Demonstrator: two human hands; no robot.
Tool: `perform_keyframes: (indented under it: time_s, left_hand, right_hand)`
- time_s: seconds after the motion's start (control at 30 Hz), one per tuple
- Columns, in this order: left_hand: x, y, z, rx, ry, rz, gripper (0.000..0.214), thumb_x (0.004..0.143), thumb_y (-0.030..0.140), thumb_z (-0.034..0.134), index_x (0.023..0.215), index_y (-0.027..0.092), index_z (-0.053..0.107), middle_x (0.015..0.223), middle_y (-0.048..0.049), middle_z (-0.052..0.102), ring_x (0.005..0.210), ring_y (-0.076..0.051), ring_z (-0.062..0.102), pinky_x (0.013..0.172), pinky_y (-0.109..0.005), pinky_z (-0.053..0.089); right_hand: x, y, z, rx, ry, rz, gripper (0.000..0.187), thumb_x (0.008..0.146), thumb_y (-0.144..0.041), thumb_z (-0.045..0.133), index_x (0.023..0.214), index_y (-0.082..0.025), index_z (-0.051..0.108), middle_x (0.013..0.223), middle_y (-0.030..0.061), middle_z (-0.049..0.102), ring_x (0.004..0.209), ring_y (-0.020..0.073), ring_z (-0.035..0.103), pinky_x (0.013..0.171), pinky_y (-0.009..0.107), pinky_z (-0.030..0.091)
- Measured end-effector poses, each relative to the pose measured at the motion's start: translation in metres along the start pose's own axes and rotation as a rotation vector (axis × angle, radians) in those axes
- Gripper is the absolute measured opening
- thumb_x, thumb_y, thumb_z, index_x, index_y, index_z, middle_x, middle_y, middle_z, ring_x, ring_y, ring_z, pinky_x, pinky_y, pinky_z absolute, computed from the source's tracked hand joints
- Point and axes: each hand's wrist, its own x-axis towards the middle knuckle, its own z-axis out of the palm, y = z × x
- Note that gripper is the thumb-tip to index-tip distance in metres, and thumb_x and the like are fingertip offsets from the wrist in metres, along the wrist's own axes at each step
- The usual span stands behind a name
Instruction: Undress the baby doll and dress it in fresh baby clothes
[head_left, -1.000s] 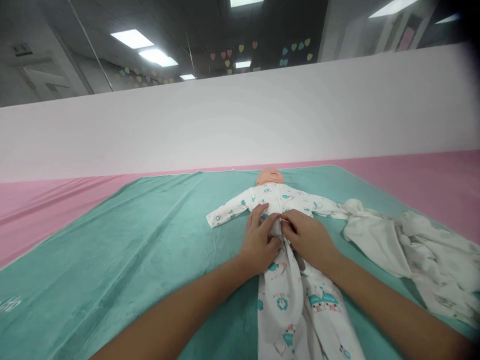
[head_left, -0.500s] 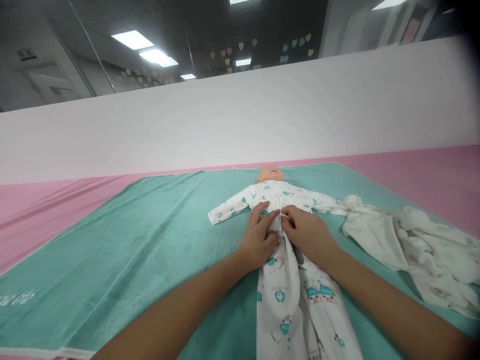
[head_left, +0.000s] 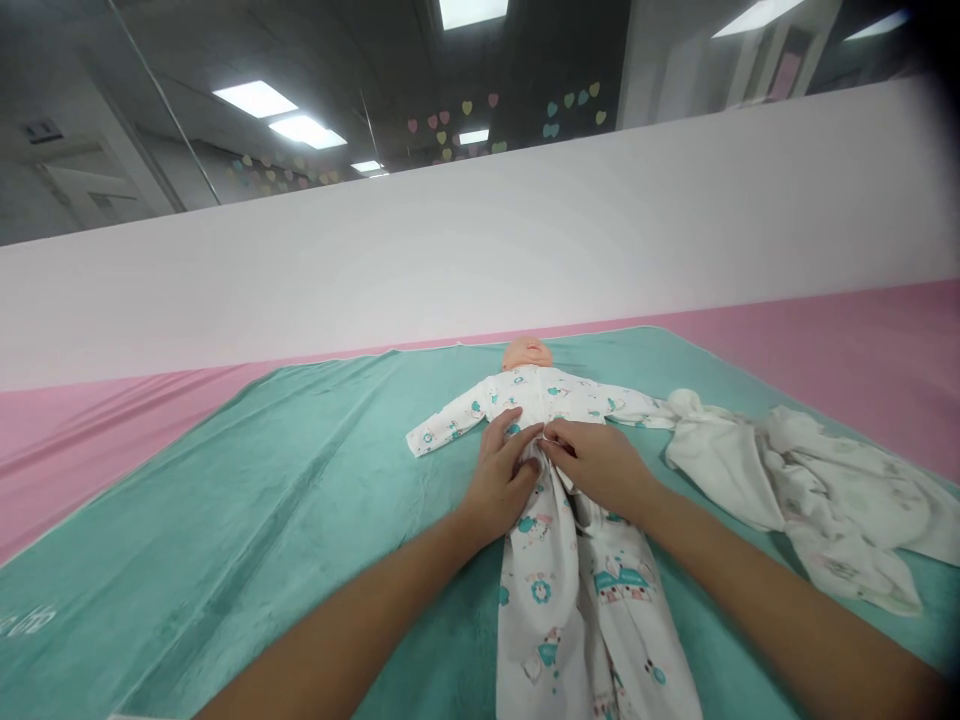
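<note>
A baby doll (head_left: 526, 353) lies on its back on a teal blanket (head_left: 285, 500), head away from me. It wears a white sleepsuit (head_left: 570, 600) with a teal and pink print. Both of my hands meet on the doll's belly. My left hand (head_left: 499, 480) pinches the sleepsuit's front edge with thumb and fingers. My right hand (head_left: 596, 462) pinches the opposite edge of the same front seam, fingertips touching the left hand's.
A crumpled white garment (head_left: 795, 480) lies on the blanket to the right of the doll. Under the blanket is a pink surface (head_left: 840, 340). A white partition wall (head_left: 480, 250) rises behind it.
Both hands stay pinched on the sleepsuit's front and have crept slightly up the belly. The view has shifted a little, so doll and cloth sit further left.
</note>
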Motion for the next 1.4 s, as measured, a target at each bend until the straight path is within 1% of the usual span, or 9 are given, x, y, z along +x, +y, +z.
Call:
perform_keyframes:
  time_s: [0.13, 0.37, 0.63, 0.73, 0.97, 1.1, 1.23, 1.3, 1.4]
  left_hand:
    - [0.001, 0.0, 0.0, -0.007, 0.009, 0.003, 0.047, 0.082, 0.011, 0.041, 0.124, 0.028, 0.051, 0.144, -0.0032, 0.026, 0.134, -0.021, 0.024, 0.11, -0.04, 0.026]
    - [0.003, -0.001, 0.001, -0.028, 0.014, -0.003, 0.049, 0.076, 0.007, 0.042, 0.119, 0.027, 0.055, 0.142, -0.0024, 0.027, 0.134, -0.02, 0.023, 0.111, -0.037, 0.023]
    - [0.003, 0.002, -0.002, -0.023, 0.002, -0.015, 0.046, 0.078, 0.01, 0.042, 0.12, 0.026, 0.054, 0.142, -0.0037, 0.028, 0.133, -0.02, 0.026, 0.109, -0.038, 0.026]
    - [0.003, 0.001, -0.002, -0.02, -0.002, -0.021, 0.047, 0.078, 0.01, 0.043, 0.12, 0.027, 0.053, 0.142, -0.0036, 0.028, 0.133, -0.021, 0.026, 0.109, -0.038, 0.027]
    - [0.006, 0.001, 0.002, -0.019, 0.005, -0.036, 0.049, 0.077, 0.011, 0.043, 0.123, 0.026, 0.052, 0.142, -0.0041, 0.029, 0.134, -0.021, 0.024, 0.111, -0.038, 0.023]
    - [0.006, 0.002, 0.002, -0.031, 0.004, -0.058, 0.049, 0.075, 0.01, 0.044, 0.122, 0.024, 0.054, 0.143, -0.0051, 0.029, 0.134, -0.023, 0.024, 0.111, -0.04, 0.023]
    - [0.003, 0.003, 0.002, -0.058, -0.005, -0.064, 0.05, 0.078, 0.011, 0.043, 0.125, 0.028, 0.05, 0.147, -0.0027, 0.023, 0.134, -0.024, 0.024, 0.109, -0.042, 0.027]
    - [0.002, 0.002, 0.003, -0.095, 0.02, -0.051, 0.05, 0.079, 0.012, 0.043, 0.127, 0.027, 0.045, 0.147, -0.0037, 0.02, 0.132, -0.022, 0.029, 0.105, -0.04, 0.033]
    - [0.001, -0.001, 0.006, -0.128, 0.081, -0.01, 0.049, 0.077, 0.01, 0.045, 0.124, 0.022, 0.04, 0.144, -0.0081, 0.024, 0.13, -0.021, 0.03, 0.103, -0.04, 0.035]
  right_hand:
    - [-0.001, 0.003, -0.001, 0.038, -0.016, -0.014, 0.025, 0.087, -0.027, 0.041, 0.064, -0.02, 0.044, 0.056, -0.0046, 0.048, 0.052, 0.01, 0.043, 0.051, 0.024, 0.027]
    - [-0.004, -0.001, 0.01, 0.048, 0.164, 0.043, 0.016, 0.088, -0.027, 0.042, 0.075, -0.021, 0.049, 0.079, -0.0012, 0.055, 0.069, 0.0125, 0.05, 0.06, 0.025, 0.034]
    - [-0.006, -0.003, 0.006, -0.015, 0.182, -0.017, 0.017, 0.089, -0.025, 0.04, 0.078, -0.021, 0.052, 0.084, 0.0017, 0.057, 0.079, 0.0156, 0.051, 0.066, 0.027, 0.036]
    - [-0.005, -0.003, 0.006, -0.02, 0.2, -0.016, 0.014, 0.087, -0.023, 0.042, 0.078, -0.021, 0.053, 0.083, 0.0011, 0.057, 0.078, 0.0151, 0.051, 0.065, 0.026, 0.036]
    - [0.005, 0.005, 0.012, -0.022, 0.254, 0.049, 0.011, 0.082, -0.021, 0.046, 0.075, -0.021, 0.054, 0.078, -0.0011, 0.055, 0.063, 0.011, 0.049, 0.056, 0.025, 0.033]
    - [0.007, 0.005, 0.014, -0.057, 0.251, 0.063, 0.011, 0.083, -0.022, 0.045, 0.077, -0.021, 0.054, 0.081, -0.0008, 0.057, 0.064, 0.0117, 0.051, 0.053, 0.024, 0.031]
    - [0.006, 0.003, 0.009, -0.029, 0.202, 0.04, 0.018, 0.087, -0.024, 0.041, 0.09, -0.024, 0.058, 0.091, -0.0001, 0.058, 0.065, 0.011, 0.052, 0.052, 0.024, 0.033]
    - [0.005, 0.003, 0.005, 0.025, 0.147, 0.016, 0.021, 0.088, -0.026, 0.04, 0.094, -0.026, 0.06, 0.092, -0.0008, 0.058, 0.064, 0.0102, 0.053, 0.054, 0.024, 0.035]
    - [0.004, 0.006, 0.001, 0.091, 0.103, 0.012, 0.021, 0.087, -0.027, 0.042, 0.094, -0.028, 0.062, 0.089, -0.0015, 0.058, 0.062, 0.01, 0.053, 0.057, 0.025, 0.038]
